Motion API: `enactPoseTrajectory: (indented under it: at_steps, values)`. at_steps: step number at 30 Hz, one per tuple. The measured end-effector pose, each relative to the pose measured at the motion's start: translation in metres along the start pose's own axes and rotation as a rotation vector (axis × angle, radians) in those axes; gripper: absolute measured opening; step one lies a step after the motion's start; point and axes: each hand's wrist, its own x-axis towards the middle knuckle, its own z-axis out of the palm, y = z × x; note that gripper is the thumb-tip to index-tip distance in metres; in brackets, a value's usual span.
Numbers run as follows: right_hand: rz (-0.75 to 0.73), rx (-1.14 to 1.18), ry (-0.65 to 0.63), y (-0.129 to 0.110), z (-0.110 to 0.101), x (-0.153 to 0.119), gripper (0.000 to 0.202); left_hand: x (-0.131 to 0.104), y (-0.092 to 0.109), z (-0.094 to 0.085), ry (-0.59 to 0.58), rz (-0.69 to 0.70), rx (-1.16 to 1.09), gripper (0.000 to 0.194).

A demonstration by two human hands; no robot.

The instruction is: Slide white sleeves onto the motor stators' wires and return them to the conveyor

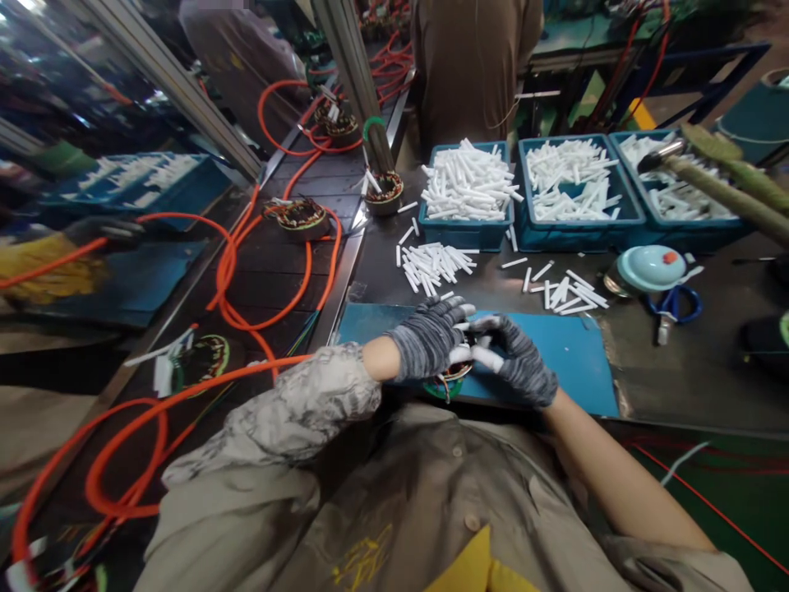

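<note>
— What am I wearing on my hands?

— Knit gloves, grey with darker streaks, on both. The left hand (428, 337) and the right hand (521, 358) match; some fingertips (486, 358) are whitish.

— And my arms?

— I see a loose sleeve cover (296, 411) on the left forearm, pale grey with a mottled, marbled print, gathered at the wrist. The right forearm is bare.

— The body?

— A khaki work shirt (400, 501) with round buttons (472, 521) of the same colour, faint yellow marks on the front, and a yellow patch (468, 571) at the bottom edge.
</note>
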Motion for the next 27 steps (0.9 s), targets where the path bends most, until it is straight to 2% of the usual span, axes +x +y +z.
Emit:
enactPoseTrajectory:
  at_steps: [2,4,5,6,8,10,11,12,15,17,19,23,27]
  values:
    - [0.016,-0.010,0.049,0.008,-0.009,-0.002,0.029,0.016,0.009,-0.003,-0.066,-0.015,0.023,0.039]
    - [0.036,-0.212,0.115,0.015,-0.025,0.004,0.027,0.029,0.014,-0.006,-0.084,-0.110,0.012,0.035]
    - [0.046,-0.357,0.163,0.017,-0.036,0.010,0.029,0.033,0.016,-0.009,-0.056,-0.186,0.004,0.035]
    - [0.056,-0.528,0.219,0.019,-0.047,0.017,0.032,0.035,0.017,-0.012,0.002,-0.266,-0.002,0.037]
    - [0.074,-0.717,0.290,0.019,-0.071,0.033,0.036,0.029,0.016,-0.018,0.183,-0.404,0.001,0.043]
    - [0.091,-0.868,0.277,0.019,-0.090,0.048,0.036,0.011,0.011,-0.024,0.333,-0.478,0.009,0.050]
    - [0.098,-0.967,0.224,0.019,-0.095,0.053,0.037,-0.001,0.006,-0.026,0.350,-0.469,-0.005,0.052]
    - [0.110,-1.081,0.150,0.019,-0.098,0.056,0.039,-0.013,-0.001,-0.026,0.318,-0.418,-0.042,0.054]
    - [0.160,-1.353,-0.056,0.020,-0.090,0.063,0.045,-0.046,-0.025,-0.020,0.099,-0.131,-0.262,0.070]
    - [0.198,-1.396,-0.073,0.023,-0.081,0.065,0.046,-0.056,-0.035,-0.010,0.011,-0.043,-0.355,0.081]
    - [0.217,-1.381,-0.036,0.027,-0.075,0.069,0.044,-0.057,-0.033,0.003,-0.011,-0.106,-0.302,0.084]
    - [0.171,-1.239,0.099,0.034,-0.079,0.071,0.035,-0.043,0.001,0.024,-0.002,-0.325,-0.024,0.073]
    - [0.069,-0.976,0.238,0.023,-0.080,0.049,0.032,-0.034,0.038,0.029,0.000,-0.435,0.107,0.061]
